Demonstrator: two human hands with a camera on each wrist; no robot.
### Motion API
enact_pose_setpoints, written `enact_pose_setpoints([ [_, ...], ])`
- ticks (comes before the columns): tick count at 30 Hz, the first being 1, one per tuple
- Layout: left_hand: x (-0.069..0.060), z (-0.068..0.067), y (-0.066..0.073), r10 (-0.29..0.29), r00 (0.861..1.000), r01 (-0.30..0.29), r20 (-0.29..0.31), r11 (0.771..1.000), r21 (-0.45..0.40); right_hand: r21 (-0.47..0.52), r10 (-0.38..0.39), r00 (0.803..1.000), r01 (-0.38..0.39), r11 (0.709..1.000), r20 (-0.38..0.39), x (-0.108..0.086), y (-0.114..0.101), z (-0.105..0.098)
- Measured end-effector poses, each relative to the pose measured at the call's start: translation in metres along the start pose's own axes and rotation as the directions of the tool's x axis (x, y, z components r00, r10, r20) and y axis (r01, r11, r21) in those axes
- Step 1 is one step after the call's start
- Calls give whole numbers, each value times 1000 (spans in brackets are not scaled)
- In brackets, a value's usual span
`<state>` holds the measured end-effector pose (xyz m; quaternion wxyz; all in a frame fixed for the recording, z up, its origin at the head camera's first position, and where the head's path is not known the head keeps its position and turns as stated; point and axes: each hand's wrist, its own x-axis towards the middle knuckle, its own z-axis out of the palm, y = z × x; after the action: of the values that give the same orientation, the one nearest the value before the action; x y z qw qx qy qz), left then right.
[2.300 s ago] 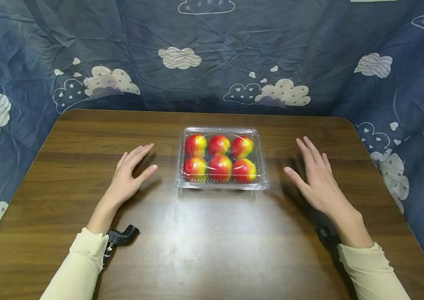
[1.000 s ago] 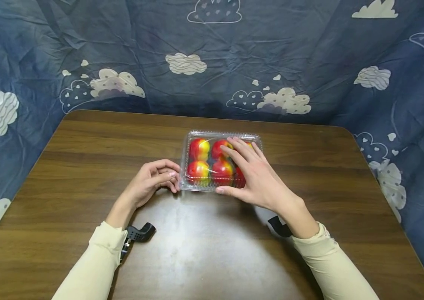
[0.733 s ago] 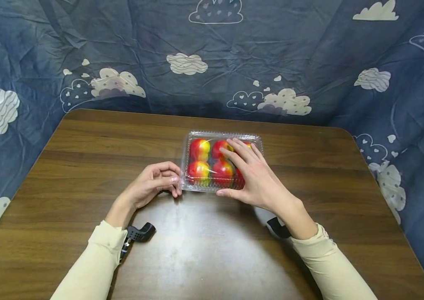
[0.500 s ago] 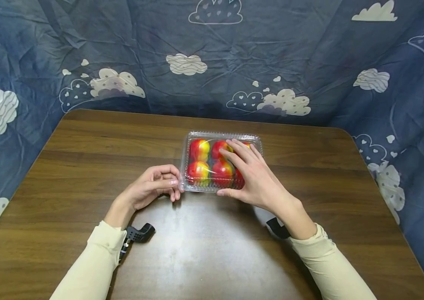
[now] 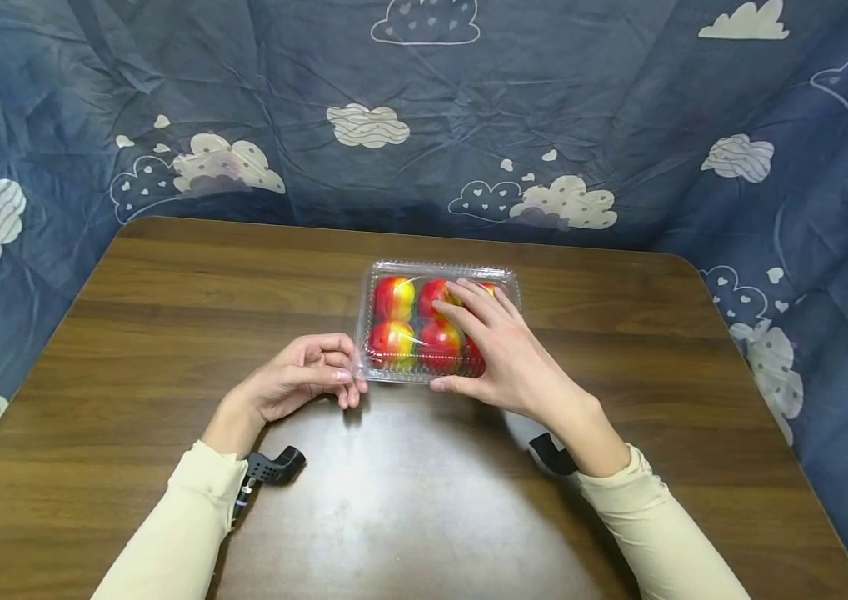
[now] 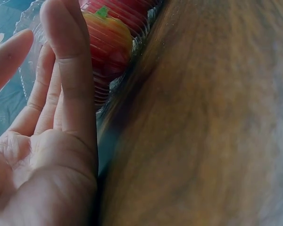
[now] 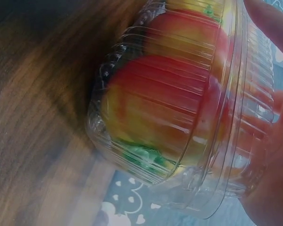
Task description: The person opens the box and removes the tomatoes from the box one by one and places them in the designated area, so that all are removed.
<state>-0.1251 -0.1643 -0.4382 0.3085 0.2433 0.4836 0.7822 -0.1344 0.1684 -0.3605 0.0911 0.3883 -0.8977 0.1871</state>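
Observation:
A clear plastic clamshell box [image 5: 439, 267] with its lid down stands at the table's middle. Inside it lie several round red-and-yellow fruits [image 5: 391, 344]; the right wrist view shows a green stem end on one fruit [image 7: 155, 94]. My right hand [image 5: 514, 358] lies over the right part of the lid, fingers spread across the top and thumb at the front rim, covering the fruits beneath. At the box's front left corner, the fingertips of my left hand [image 5: 300, 379] touch the rim. Its thumb stands apart from the box, and its fingers look fairly straight in the left wrist view.
The brown wooden table [image 5: 169, 292] spreads around the box on every side. Behind it hangs a blue cloth [image 5: 409, 83] with cloud prints. A black wrist camera [image 5: 277, 467] sticks out below the left wrist, and another [image 5: 551, 454] below the right.
Both hands have come inward from either side to the box. Over the last second the left thumb has shifted toward me while the right hand has stayed on the lid.

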Motion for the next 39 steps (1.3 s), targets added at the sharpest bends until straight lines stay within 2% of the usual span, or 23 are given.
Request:
enact_pose_setpoints([
  [16, 1, 1, 1, -11, 1000, 11, -16, 1000, -22, -27, -8, 1000, 8, 1000, 13, 1, 0, 2],
  [20, 1, 2, 0, 4, 1000, -4, -10, 1000, -7, -37, -21, 1000, 21, 999, 5, 1, 1, 3],
  [25, 2, 4, -2, 15, 999, -15, -40, 1000, 18, -52, -37, 999, 36, 998, -4, 2, 0, 5],
  [39, 5, 6, -3, 15, 998, -14, -57, 1000, 21, -71, -30, 1000, 30, 997, 6, 1, -1, 5],
])
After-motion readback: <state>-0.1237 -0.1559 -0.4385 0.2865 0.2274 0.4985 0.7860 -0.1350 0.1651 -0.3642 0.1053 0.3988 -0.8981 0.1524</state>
